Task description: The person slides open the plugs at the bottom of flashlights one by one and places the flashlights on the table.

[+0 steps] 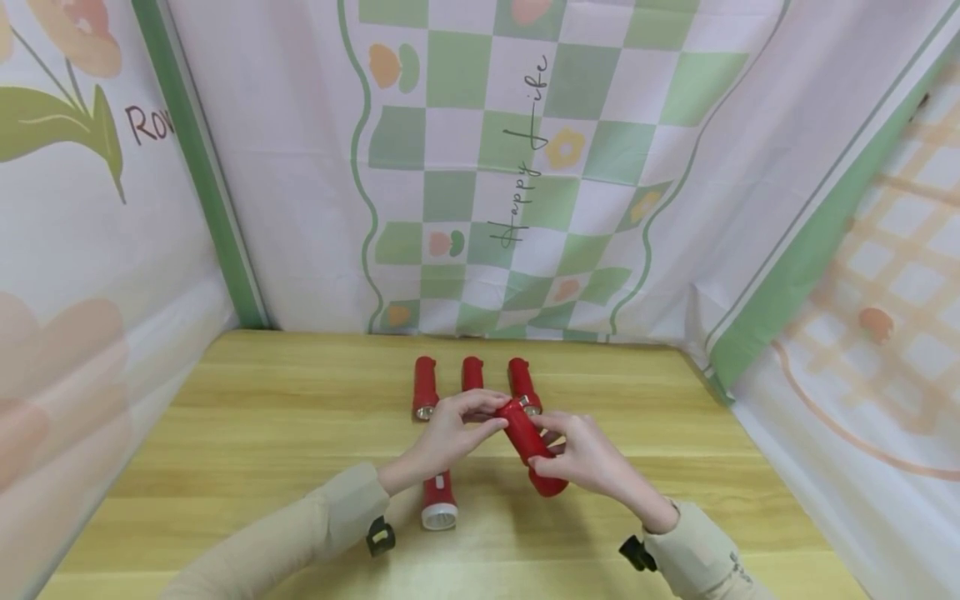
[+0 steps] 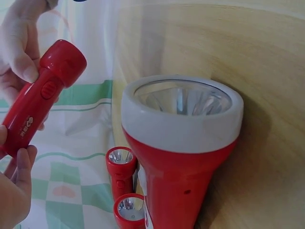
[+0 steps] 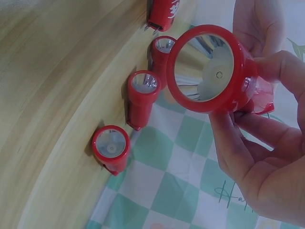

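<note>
Both hands hold a red flashlight point(image 1: 525, 437) above the table, tilted, with its wide head toward the wearer. My left hand point(image 1: 453, 429) pinches its tail end between thumb and fingers. Near the head, my right hand point(image 1: 588, 454) grips the body with thumb and fingers. The left wrist view shows a ribbed switch point(image 2: 48, 89) on its side; the clear lens point(image 3: 204, 67) faces the right wrist camera. Under my left wrist lies a larger red flashlight with a white rim point(image 1: 439, 515), its upper part hidden by the hand in the head view.
Farther back lie three smaller red flashlights in a row: a left one point(image 1: 425, 387), a middle one point(image 1: 472, 372) partly behind my left hand, and a right one point(image 1: 522, 379). Printed curtains point(image 1: 300, 167) enclose the wooden table point(image 1: 247, 417) at the back and sides.
</note>
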The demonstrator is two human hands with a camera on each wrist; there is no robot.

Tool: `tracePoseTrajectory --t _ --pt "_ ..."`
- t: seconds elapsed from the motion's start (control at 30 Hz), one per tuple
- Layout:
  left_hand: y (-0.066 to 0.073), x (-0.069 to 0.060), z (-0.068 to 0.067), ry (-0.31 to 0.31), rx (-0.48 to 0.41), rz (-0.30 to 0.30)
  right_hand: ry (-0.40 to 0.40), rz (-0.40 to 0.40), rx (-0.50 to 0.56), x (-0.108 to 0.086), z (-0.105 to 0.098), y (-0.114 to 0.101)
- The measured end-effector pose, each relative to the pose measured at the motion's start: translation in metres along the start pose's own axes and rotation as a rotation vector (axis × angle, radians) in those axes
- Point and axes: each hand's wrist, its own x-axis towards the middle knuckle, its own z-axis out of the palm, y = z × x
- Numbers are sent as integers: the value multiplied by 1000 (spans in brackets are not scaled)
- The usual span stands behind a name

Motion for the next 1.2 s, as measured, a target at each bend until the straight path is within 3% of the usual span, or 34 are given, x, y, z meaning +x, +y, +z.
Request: tracePoseTrajectory --t 0.67,1.2 --pt "-4 2 -4 -51 -44 14 -15 -39 -7 -1 0 -2" --pt "-2 3 -3 -49 -47 38 -21 -8 25 -1 1 -3"
